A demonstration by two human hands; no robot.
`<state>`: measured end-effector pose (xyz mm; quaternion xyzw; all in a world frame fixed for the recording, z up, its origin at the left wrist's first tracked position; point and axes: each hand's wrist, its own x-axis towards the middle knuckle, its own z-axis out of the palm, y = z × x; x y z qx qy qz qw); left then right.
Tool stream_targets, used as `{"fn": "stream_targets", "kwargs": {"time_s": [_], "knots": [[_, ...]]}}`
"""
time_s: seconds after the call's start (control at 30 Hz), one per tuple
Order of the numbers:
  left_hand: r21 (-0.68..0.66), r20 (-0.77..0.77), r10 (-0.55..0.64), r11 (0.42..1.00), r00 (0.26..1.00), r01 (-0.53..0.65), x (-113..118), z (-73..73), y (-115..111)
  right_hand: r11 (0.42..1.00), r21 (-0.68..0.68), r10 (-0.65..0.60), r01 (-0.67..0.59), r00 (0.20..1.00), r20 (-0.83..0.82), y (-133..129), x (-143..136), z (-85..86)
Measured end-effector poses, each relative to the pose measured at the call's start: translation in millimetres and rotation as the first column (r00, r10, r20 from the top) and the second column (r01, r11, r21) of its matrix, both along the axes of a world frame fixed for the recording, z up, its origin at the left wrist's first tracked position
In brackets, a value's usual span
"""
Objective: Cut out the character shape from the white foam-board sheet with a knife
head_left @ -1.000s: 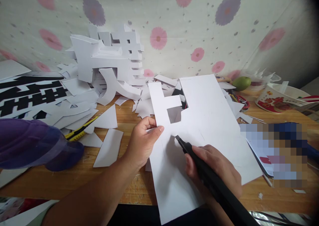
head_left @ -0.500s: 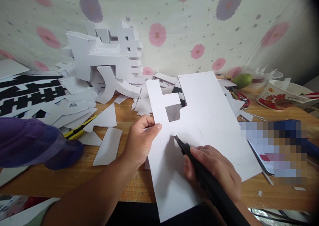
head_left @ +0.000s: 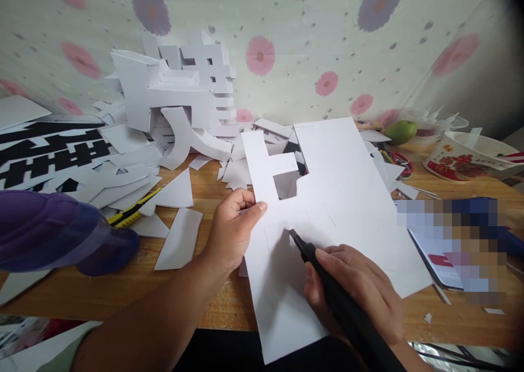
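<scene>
- The left hand (head_left: 231, 232) pinches the left edge of the white board (head_left: 344, 197), thumb on top and fingers curled under; the right hand (head_left: 356, 295) is closed around a black knife (head_left: 327, 284), its tip touching the board's middle.
- At far left a purple cap (head_left: 53, 232) rests on the wooden table (head_left: 196, 284), with a yellow cutter (head_left: 131, 211) just beside it among paper scraps (head_left: 176, 241).
- The board lies flat in front of the person, its near end hanging over the table edge.
- For a clean cut, the thumb should press hard near the line yet stay clear of the blade's path.
- The knife wants a low angle and light, repeated strokes.
- At right, a printed bowl (head_left: 462, 164) stands well apart.
</scene>
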<state>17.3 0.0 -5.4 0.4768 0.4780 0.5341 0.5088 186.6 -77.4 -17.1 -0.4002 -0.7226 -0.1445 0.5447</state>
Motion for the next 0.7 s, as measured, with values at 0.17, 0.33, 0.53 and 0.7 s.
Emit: {"fn": "stream_targets", "kwargs": {"time_s": [0.17, 0.33, 0.53, 0.7], "knots": [[0.004, -0.018, 0.014, 1.0, 1.0, -0.014, 1, 0.7, 0, 0.997, 0.004, -0.074, 0.074, 0.997, 0.025, -4, 2, -2.6], [-0.002, -0.012, 0.009, 1.0, 1.0, -0.009, 0, -1.0, 0, 0.999, -0.018, -0.045, 0.047, 0.997, 0.061, -9, 4, -2.1], [0.01, 0.003, 0.01, 1.0, 1.0, -0.011, 1, -2.2, 0, 0.999, -0.03, -0.037, 0.039, 0.997, 0.067, -13, 4, -3.0], [0.013, -0.013, 0.011, 1.0, 1.0, -0.01, 1, -2.2, 1, 0.999, -0.044, -0.017, 0.021, 0.997, 0.072, -16, 6, -8.6]]}}
